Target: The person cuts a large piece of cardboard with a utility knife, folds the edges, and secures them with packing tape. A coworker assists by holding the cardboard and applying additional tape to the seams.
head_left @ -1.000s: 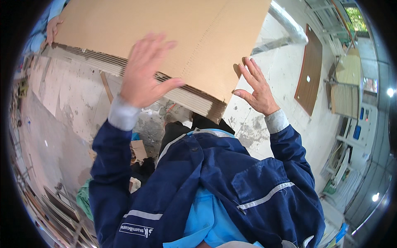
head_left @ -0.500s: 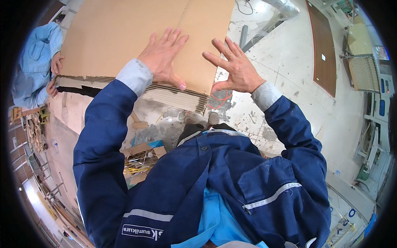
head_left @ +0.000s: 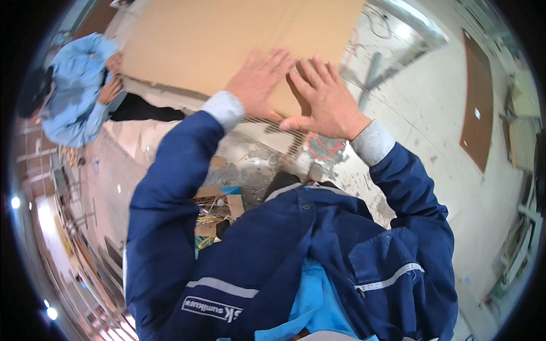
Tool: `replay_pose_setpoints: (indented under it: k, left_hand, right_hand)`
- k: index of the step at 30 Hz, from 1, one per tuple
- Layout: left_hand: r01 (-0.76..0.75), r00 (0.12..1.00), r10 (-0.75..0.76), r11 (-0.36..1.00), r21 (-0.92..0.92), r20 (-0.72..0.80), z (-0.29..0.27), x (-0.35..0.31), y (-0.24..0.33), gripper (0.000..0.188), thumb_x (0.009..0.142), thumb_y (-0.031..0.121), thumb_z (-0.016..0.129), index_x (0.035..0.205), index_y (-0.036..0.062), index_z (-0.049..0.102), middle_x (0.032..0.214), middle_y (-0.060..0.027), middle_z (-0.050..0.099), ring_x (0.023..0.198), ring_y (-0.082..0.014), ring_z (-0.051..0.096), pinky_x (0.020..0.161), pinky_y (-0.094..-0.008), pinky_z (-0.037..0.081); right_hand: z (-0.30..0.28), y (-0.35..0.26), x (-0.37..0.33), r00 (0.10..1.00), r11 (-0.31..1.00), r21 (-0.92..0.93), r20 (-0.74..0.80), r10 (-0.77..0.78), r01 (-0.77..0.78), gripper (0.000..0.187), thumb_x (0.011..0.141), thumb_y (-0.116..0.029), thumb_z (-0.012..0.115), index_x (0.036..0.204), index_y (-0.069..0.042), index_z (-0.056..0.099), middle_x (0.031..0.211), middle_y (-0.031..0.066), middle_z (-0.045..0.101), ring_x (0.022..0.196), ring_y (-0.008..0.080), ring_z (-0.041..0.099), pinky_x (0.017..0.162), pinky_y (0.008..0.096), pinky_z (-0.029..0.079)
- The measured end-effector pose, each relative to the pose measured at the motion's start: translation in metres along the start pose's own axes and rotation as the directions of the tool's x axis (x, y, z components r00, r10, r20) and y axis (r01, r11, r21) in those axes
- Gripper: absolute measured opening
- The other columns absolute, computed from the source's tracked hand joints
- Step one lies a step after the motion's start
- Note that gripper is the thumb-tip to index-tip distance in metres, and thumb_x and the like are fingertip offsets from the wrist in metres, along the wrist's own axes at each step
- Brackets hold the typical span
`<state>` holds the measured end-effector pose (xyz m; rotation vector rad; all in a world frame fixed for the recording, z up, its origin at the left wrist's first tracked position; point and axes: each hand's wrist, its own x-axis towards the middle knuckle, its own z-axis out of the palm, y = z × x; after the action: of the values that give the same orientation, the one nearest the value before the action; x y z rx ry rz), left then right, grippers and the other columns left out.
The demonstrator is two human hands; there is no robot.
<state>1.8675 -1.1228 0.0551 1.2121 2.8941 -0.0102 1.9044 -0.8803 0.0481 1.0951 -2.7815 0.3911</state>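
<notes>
A large stack of brown cardboard sheets point(head_left: 227, 34) lies before me, with ridged layers showing along its near side. Over the near right corner, my left hand point(head_left: 259, 85) rests with its fingers spread and its palm down. My right hand point(head_left: 330, 99) is beside it at the right edge, fingers stretched out and thumb beside the left thumb. Both look laid on the top sheet, though slight blur hides how firmly they touch. Neither hand grips anything.
A co-worker in a light blue jacket point(head_left: 79, 85) has both hands by the stack's far left corner. Below the stack are an orange cord point(head_left: 324, 149) and an open carton of scraps point(head_left: 213, 210). A brown panel point(head_left: 476, 102) lies at the right, and a grey metal bar point(head_left: 371, 79) nearer.
My right hand has come from beside the corner onto the cardboard. My left hand has drawn close to it. The view has shifted, and the co-worker shows more fully.
</notes>
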Motion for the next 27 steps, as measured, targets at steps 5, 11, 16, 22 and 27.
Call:
replay_pose_setpoints:
  k: [5,11,16,22,27]
  left_hand:
    - [0.177,0.982,-0.175,0.984,0.022,-0.072,0.0,-0.025,0.001,0.134,0.063,0.069,0.086,0.163,0.0031,0.025,0.17,-0.0248,0.022,0.159,-0.0393,0.019,0.128,-0.0594,0.017]
    - [0.261,0.225,-0.884,0.46,-0.849,-0.41,0.058,-0.115,-0.004,0.099,0.089,0.048,0.079,0.16,0.0,0.03,0.161,-0.0255,0.037,0.143,-0.0408,0.045,0.12,-0.0541,0.036]
    - [-0.545,0.563,-0.678,-0.734,-0.404,0.473,0.123,-0.108,0.054,0.07,0.105,0.045,0.063,0.156,0.0045,0.04,0.153,-0.0175,0.049,0.137,-0.0336,0.053,0.114,-0.0482,0.045]
    - [-0.38,0.344,-0.81,-0.582,-0.719,0.475,0.145,-0.08,0.073,0.057,0.105,0.04,0.065,0.143,0.0007,0.054,0.135,-0.0138,0.064,0.123,-0.0245,0.062,0.106,-0.0396,0.05]
    - [-0.169,0.149,-0.959,-0.266,-0.949,0.242,0.129,-0.083,0.067,0.047,0.104,0.039,0.065,0.119,-0.0055,0.069,0.11,-0.0137,0.074,0.098,-0.0215,0.067,0.09,-0.0361,0.053]
  right_hand:
    - [0.014,-0.023,0.03,0.996,0.999,-0.027,0.084,0.044,-0.042,0.096,0.088,-0.059,0.069,0.153,0.007,0.041,0.161,0.0293,0.037,0.154,0.0433,0.029,0.127,0.0578,0.019]
    - [0.016,-0.02,0.027,0.998,0.999,-0.006,0.045,0.035,-0.035,0.1,0.089,-0.062,0.068,0.155,0.006,0.037,0.163,0.0294,0.034,0.155,0.0437,0.026,0.127,0.0584,0.018]
    - [0.021,-0.031,0.065,1.0,1.0,0.011,0.009,-0.006,0.006,0.104,0.092,-0.077,0.053,0.159,0.001,0.035,0.165,0.0297,0.031,0.157,0.0448,0.022,0.127,0.058,0.016]
    - [0.052,-0.046,0.123,1.0,0.999,-0.035,0.021,0.022,-0.021,0.099,0.092,-0.083,0.045,0.162,-0.013,0.037,0.167,0.0274,0.028,0.157,0.0461,0.019,0.128,0.0562,0.014]
    - [0.052,-0.049,0.124,1.0,0.999,-0.031,0.016,0.023,-0.022,0.097,0.092,-0.082,0.046,0.162,-0.014,0.039,0.168,0.0259,0.027,0.158,0.0451,0.017,0.129,0.0543,0.012]
